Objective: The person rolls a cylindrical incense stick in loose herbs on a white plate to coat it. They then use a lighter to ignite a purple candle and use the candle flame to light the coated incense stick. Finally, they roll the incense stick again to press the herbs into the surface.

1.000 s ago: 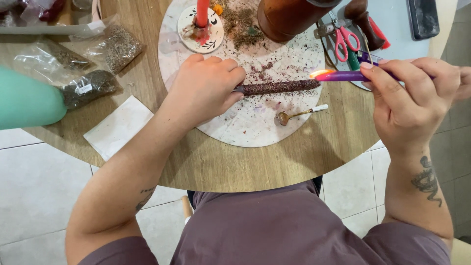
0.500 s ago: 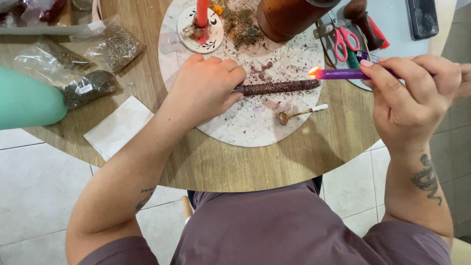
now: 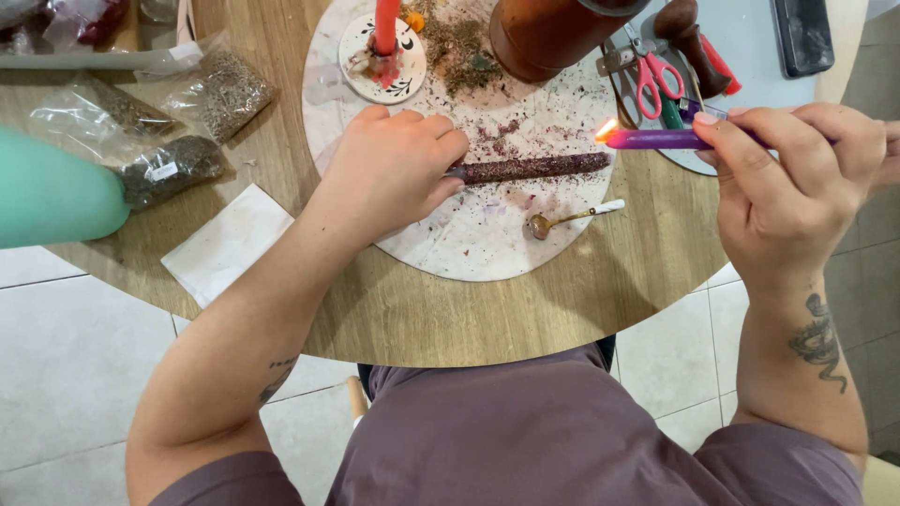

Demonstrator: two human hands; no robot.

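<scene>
Matt wood-grain table (image 3: 525,319), rough herb-crusted candle (image 3: 534,169), glossy metal spoon (image 3: 562,221)

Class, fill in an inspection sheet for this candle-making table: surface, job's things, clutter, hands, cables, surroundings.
Surface: round wooden table; white round board strewn with herb crumbs.
Job's things: herb-coated candle lying on the board; lit purple candle.
Clutter: herb bags, red-handled scissors, small spoon, red candle in holder, paper napkin.
Hands: left hand on the coated candle; right hand holds the purple candle.
Cables: nothing seen.
Surroundings: tiled floor.
</scene>
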